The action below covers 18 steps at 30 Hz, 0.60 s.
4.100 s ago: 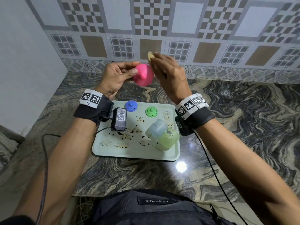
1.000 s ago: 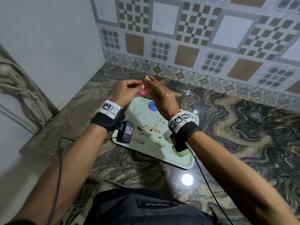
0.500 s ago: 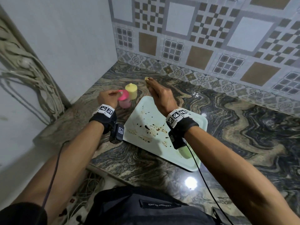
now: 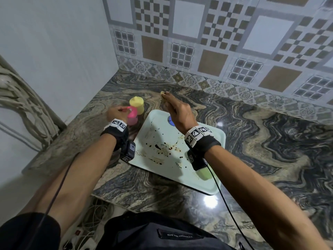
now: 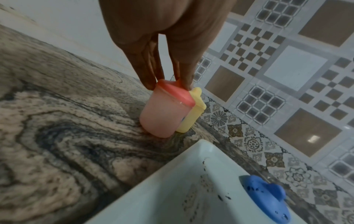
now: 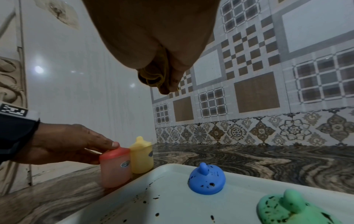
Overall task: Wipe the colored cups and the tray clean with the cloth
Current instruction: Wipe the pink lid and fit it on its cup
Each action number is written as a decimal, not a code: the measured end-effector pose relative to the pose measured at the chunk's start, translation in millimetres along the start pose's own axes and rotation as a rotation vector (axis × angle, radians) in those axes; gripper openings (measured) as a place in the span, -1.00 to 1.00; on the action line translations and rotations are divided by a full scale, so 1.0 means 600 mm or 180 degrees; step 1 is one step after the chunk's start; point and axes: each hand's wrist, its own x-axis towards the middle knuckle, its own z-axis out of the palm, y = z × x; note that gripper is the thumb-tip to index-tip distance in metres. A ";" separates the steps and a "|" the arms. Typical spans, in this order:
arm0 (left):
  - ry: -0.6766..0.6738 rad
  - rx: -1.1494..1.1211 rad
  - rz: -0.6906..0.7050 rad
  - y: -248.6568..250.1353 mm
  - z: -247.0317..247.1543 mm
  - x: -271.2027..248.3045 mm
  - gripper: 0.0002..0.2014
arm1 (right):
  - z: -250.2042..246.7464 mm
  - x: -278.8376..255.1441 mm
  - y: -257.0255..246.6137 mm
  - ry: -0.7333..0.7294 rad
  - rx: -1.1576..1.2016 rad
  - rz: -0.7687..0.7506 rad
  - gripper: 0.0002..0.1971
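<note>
My left hand (image 4: 120,112) pinches the lid of the pink cup (image 4: 132,117), which stands upright on the counter just left of the tray and touches the yellow cup (image 4: 137,105). In the left wrist view its fingertips (image 5: 151,86) sit on both sides of the pink cup (image 5: 162,115). My right hand (image 4: 164,95) hovers over the tray's far end and grips a bunched yellowish cloth (image 6: 153,74). The pale tray (image 4: 212,184) is spattered with dark stains. A speckled blue lid (image 6: 206,180) and green lid (image 6: 287,207) lie on it.
A pale green cup (image 4: 205,173) lies on the tray's near right part, partly hidden by my right wrist camera. A plain wall closes the counter on the left and a tiled wall (image 4: 216,51) stands behind. Cables hang below the counter's front edge.
My left hand has carried the pink cup down and left, from between both hands to the counter beside the yellow cup. The right hand stays raised with the cloth.
</note>
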 end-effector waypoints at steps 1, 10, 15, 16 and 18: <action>0.0009 0.0041 -0.0007 0.001 0.002 0.000 -0.77 | 0.000 0.000 0.003 -0.0003 -0.0019 0.0023 -0.62; 0.0038 0.0518 0.0241 -0.009 0.003 -0.002 -0.80 | 0.010 -0.007 0.009 -0.0085 0.0009 0.0108 -0.63; -0.0019 0.0971 0.0375 0.003 0.001 -0.009 -0.84 | 0.010 -0.013 0.011 -0.0142 0.0083 0.0114 -0.63; -0.0030 0.1058 0.0388 0.006 0.001 -0.010 -0.85 | 0.010 -0.014 0.011 -0.0152 0.0096 0.0117 -0.63; -0.0069 0.1200 0.0381 0.010 0.001 -0.010 -0.85 | 0.008 -0.016 0.010 -0.0181 0.0101 0.0116 -0.62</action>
